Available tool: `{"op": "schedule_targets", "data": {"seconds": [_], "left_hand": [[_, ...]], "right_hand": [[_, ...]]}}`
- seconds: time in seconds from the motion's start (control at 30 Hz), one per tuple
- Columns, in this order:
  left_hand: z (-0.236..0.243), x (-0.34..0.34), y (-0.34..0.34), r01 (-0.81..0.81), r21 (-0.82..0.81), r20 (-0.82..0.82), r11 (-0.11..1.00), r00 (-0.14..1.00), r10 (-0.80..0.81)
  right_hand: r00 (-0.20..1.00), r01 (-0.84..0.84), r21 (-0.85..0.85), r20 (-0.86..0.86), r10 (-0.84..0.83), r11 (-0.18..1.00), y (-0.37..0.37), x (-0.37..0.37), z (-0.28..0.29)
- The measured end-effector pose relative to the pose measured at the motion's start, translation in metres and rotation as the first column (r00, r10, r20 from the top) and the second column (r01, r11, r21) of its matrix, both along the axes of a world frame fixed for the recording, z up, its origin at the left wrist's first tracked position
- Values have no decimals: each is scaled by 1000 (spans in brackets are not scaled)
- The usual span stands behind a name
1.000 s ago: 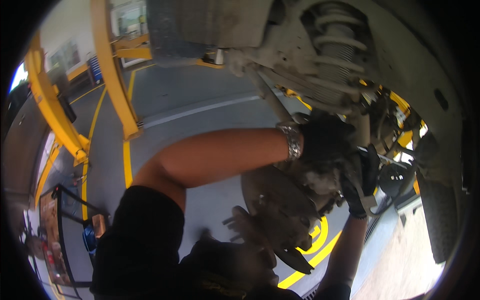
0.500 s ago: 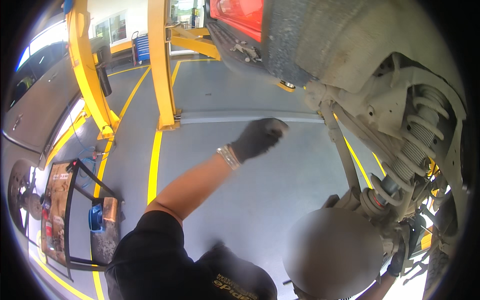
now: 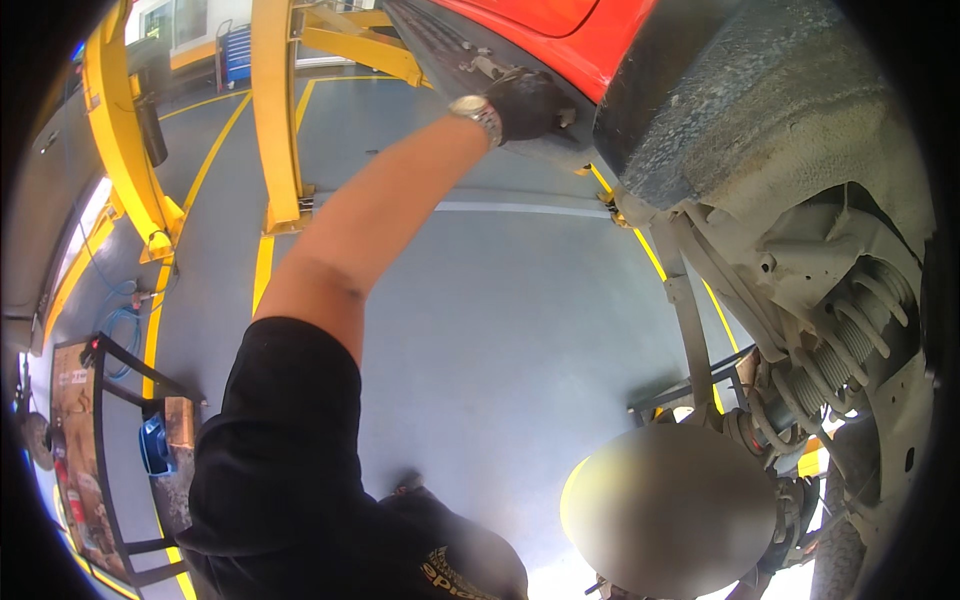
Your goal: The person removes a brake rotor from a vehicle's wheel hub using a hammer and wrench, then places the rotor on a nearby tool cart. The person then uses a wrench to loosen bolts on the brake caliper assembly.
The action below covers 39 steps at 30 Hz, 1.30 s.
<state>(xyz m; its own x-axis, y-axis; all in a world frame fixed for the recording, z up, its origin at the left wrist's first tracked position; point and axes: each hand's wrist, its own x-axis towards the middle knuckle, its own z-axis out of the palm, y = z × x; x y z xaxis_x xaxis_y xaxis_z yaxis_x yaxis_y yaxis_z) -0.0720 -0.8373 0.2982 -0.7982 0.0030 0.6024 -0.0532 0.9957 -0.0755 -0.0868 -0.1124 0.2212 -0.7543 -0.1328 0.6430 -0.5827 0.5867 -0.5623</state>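
My left arm stretches up and away, and my left hand (image 3: pixel 530 106) in a black glove is over the dark side step (image 3: pixel 440 48) of a raised red vehicle (image 3: pixel 545 22). Its fingers look curled; a pale spot shows at their tips, and I cannot make out what they hold. Small metal parts (image 3: pixel 487 64) lie on the step beside the wrist. At the lower right, a blurred round patch hides much of the wheel hub area. Only a little of my right forearm (image 3: pixel 752 584) shows under it, and my right hand is hidden there.
A coil spring (image 3: pixel 835 360) and suspension arms hang at the right. Yellow lift posts (image 3: pixel 275 120) stand at the far left. A work cart (image 3: pixel 95 450) holds a blue container (image 3: pixel 155 445). Behind it are a blue hose (image 3: pixel 122 325) and a grey car (image 3: pixel 50 190).
My left hand has moved up and away, from over the floor to the side step. The view has shifted, bringing the red vehicle body further into it.
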Motion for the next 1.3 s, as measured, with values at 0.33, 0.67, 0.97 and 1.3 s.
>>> {"op": "schedule_targets", "data": {"seconds": [0.33, 0.67, 0.97, 1.3], "left_hand": [[18, 10, 18, -185, -84, 49, 979, 981, 189], [-137, 90, 72, 167, -9, -554, 986, 820, -144], [-78, 96, 339, 777, 131, -257, 616, 627, -735], [14, -48, 522, 832, -441, 104, 337, 420, -902]], "right_hand": [[993, 118, 31, 0, -118, 993, 18, 22, -10], [984, 146, -258, -61, -167, 955, 55, -2, -29], [925, 37, -353, 366, 101, 935, 93, 44, -44], [946, -312, -236, -171, 277, 920, 76, -22, -70]]}}
